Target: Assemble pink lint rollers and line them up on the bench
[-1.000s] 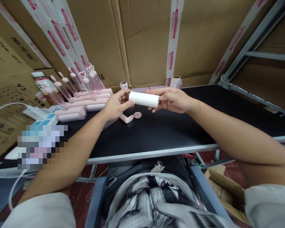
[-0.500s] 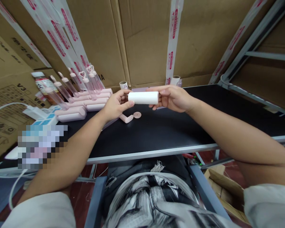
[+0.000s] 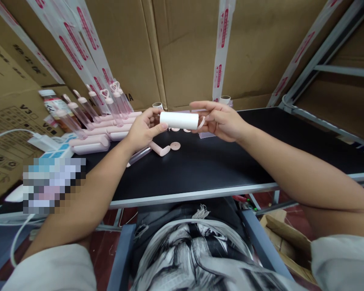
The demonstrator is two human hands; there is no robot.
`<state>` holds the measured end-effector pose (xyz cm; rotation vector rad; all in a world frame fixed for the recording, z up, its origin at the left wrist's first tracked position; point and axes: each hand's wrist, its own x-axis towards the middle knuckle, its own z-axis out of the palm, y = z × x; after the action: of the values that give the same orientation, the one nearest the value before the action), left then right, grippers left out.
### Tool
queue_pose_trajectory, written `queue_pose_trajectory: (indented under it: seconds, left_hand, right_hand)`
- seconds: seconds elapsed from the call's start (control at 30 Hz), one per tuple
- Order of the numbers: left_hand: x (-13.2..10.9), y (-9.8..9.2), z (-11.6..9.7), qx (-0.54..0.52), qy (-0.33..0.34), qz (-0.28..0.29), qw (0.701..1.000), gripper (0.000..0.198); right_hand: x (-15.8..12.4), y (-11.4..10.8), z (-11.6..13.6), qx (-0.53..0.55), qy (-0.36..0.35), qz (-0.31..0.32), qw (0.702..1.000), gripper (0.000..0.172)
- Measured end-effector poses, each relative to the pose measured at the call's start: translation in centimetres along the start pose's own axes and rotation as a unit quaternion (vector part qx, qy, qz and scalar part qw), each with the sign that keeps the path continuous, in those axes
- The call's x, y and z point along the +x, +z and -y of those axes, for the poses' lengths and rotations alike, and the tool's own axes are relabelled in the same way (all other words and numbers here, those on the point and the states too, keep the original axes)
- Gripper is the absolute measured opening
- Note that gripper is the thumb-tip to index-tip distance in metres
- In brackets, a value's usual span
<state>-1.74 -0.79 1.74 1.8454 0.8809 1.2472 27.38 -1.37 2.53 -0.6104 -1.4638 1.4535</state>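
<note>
A white roll (image 3: pixel 178 120) lies level above the black table, pinched at its left end by my left hand (image 3: pixel 145 126), with the thumb along its near side. At the roll's right end, my right hand (image 3: pixel 223 120) has its fingers curled around a small pale pink end piece (image 3: pixel 202 122), tilted and slightly apart from the roll. Its index finger is stretched out above. Below the hands lie a pink L-shaped handle part (image 3: pixel 161 149) with a clear tube (image 3: pixel 139 156) and a flat pink disc (image 3: pixel 175 146). More small pink pieces show partly behind the roll.
On the left stand several pink rollers with clear tubes (image 3: pixel 89 143), some with heart-shaped ends. Nearby are a bottle (image 3: pixel 50 101), a power strip (image 3: pixel 59 150) and a blurred-out flat item (image 3: pixel 54 186). Upright rolls (image 3: pixel 225 99) stand at the back against cardboard (image 3: pixel 185 52).
The white roll has shifted slightly left and nearer with my left hand. My right hand has drawn back from its end, the index finger lifting and the pale end piece coming into view.
</note>
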Motion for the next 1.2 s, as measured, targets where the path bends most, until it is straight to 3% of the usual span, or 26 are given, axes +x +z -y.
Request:
queue_pose_trajectory:
  seconds: [0.13, 0.27, 0.4, 0.53, 0.67, 0.8, 1.0, 1.13, 1.2]
  left_hand:
    - [0.5, -0.9, 0.1, -0.019, 0.003, -0.075, 0.997, 0.076]
    - [0.8, -1.2, 0.2, -0.033, 0.016, -0.138, 0.99, 0.076]
    - [0.7, -0.7, 0.2, -0.033, 0.013, -0.139, 0.99, 0.077]
    - [0.6, -0.3, 0.1, -0.019, 0.017, -0.124, 0.992, 0.075]
    - [0.5, -0.4, 0.1, -0.004, 0.028, -0.118, 0.993, 0.072]
    - [0.5, -0.5, 0.2, -0.002, 0.028, -0.119, 0.993, 0.073]
    - [0.6, -0.4, 0.1, -0.008, 0.026, -0.129, 0.991, 0.077]
    - [0.6, -0.4, 0.2, -0.006, 0.027, -0.129, 0.991, 0.075]
    - [0.6, -0.5, 0.3, 0.003, 0.029, -0.126, 0.992, 0.073]
  right_hand:
    - [0.6, -0.4, -0.5, -0.025, -0.035, -0.077, 0.996, 0.007]
    - [0.5, 0.2, -2.4, -0.179, -0.073, -0.054, 0.98, 0.018]
    - [0.2, 1.6, -5.0, -0.406, -0.128, 0.039, 0.904, 0.017]
    - [-0.2, 3.2, -6.2, -0.535, -0.121, 0.152, 0.822, 0.009]
    - [-1.2, 4.2, -5.6, -0.635, -0.159, 0.19, 0.731, 0.006]
    - [-2.3, 5.0, -5.1, -0.684, -0.15, 0.227, 0.677, 0.017]
    - [-3.1, 5.6, -5.2, -0.694, -0.12, 0.238, 0.669, 0.021]
    - [-2.9, 5.3, -5.0, -0.683, -0.117, 0.213, 0.688, 0.015]
    - [-2.3, 4.8, -5.0, -0.664, -0.137, 0.179, 0.713, 0.013]
